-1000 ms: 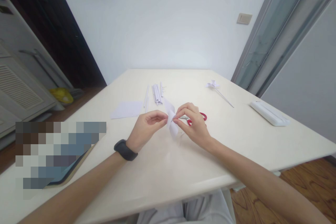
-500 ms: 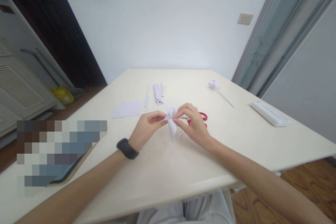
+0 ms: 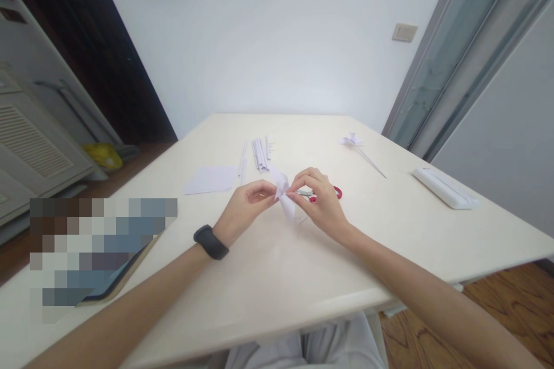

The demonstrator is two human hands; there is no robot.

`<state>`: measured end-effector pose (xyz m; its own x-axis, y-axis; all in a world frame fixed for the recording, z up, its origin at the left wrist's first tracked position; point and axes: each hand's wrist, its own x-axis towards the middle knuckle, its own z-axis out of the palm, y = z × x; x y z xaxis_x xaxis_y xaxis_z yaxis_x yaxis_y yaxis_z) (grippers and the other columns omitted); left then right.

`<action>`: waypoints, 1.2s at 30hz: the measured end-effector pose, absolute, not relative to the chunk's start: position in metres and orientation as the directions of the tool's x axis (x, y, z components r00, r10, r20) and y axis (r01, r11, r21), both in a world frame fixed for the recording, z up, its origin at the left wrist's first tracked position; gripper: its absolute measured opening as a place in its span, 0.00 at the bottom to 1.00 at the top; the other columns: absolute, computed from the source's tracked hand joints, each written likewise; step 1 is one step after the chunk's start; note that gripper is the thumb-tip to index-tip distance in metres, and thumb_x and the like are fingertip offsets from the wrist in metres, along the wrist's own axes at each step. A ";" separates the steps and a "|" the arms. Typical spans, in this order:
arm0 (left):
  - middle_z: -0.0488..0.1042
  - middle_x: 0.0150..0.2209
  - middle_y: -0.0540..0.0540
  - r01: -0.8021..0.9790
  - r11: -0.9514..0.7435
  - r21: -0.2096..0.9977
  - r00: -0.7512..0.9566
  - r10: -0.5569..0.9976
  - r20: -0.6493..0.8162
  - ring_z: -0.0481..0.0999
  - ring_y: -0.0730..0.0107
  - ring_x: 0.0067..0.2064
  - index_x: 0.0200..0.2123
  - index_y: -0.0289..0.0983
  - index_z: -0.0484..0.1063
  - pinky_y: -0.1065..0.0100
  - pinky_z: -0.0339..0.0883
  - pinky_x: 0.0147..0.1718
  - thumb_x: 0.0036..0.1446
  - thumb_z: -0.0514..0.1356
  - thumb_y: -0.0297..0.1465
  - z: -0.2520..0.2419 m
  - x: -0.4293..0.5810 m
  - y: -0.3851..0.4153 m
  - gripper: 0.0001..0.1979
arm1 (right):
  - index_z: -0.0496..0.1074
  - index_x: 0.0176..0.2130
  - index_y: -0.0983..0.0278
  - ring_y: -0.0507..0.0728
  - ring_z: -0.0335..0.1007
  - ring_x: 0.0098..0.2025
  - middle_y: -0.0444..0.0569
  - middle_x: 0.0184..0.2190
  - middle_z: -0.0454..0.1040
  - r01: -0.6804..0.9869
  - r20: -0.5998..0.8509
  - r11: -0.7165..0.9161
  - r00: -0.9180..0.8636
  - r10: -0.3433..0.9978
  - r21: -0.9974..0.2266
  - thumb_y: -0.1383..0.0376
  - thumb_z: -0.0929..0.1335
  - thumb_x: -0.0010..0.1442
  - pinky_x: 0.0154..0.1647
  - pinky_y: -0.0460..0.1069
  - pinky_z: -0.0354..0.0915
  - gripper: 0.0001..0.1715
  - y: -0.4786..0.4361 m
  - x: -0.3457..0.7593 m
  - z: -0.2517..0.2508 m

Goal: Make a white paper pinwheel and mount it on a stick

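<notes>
Folded paper (image 3: 286, 203) between opposing fingers (image 3: 261, 186)

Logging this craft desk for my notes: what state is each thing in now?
small folded white paper piece: creased, pinched between both hands.
left hand: fingertips shut on the paper.
right hand: fingertips shut on the paper.
red-handled scissors: lying flat, partly hidden behind the right hand.
flat white paper sheet: unfolded, untouched.
white rolled paper sticks: lying loose together.
white paper flower on thin stem: lying on its side.
long white box: lying flat.
</notes>
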<state>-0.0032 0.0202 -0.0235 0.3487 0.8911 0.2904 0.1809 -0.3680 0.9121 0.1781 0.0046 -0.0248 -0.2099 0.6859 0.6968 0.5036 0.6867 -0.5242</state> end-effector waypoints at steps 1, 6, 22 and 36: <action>0.76 0.35 0.45 0.194 -0.376 0.906 0.347 0.890 0.295 0.74 0.63 0.39 0.33 0.36 0.73 0.64 0.67 0.42 0.52 0.60 0.39 -0.023 -0.003 0.020 0.11 | 0.70 0.31 0.60 0.56 0.66 0.42 0.45 0.34 0.70 0.503 0.696 0.683 -0.201 0.689 -0.530 0.67 0.69 0.56 0.48 0.54 0.56 0.02 0.005 0.178 -0.024; 0.77 0.36 0.44 0.302 -0.416 0.857 0.305 0.895 0.327 0.76 0.63 0.39 0.33 0.37 0.74 0.65 0.68 0.40 0.53 0.59 0.39 -0.022 -0.007 0.025 0.11 | 0.70 0.31 0.60 0.56 0.66 0.43 0.46 0.35 0.70 0.494 0.696 0.662 -0.146 0.703 -0.564 0.67 0.68 0.57 0.46 0.53 0.58 0.02 0.007 0.181 -0.022; 0.72 0.42 0.44 0.930 -0.141 0.340 0.139 0.990 0.029 0.73 0.62 0.42 0.42 0.34 0.70 0.57 0.68 0.41 0.57 0.57 0.36 -0.027 -0.065 0.073 0.12 | 0.69 0.31 0.61 0.56 0.66 0.41 0.46 0.35 0.69 0.479 0.705 0.638 -0.055 0.707 -0.603 0.69 0.67 0.57 0.47 0.54 0.59 0.03 0.009 0.188 -0.019; 0.70 0.47 0.43 0.962 -0.061 0.265 0.109 0.979 -0.171 0.73 0.61 0.44 0.48 0.35 0.67 0.56 0.69 0.41 0.59 0.56 0.35 -0.031 -0.061 0.073 0.15 | 0.69 0.31 0.61 0.56 0.66 0.41 0.46 0.35 0.69 0.482 0.705 0.639 -0.059 0.706 -0.599 0.69 0.67 0.56 0.47 0.54 0.59 0.04 0.010 0.187 -0.019</action>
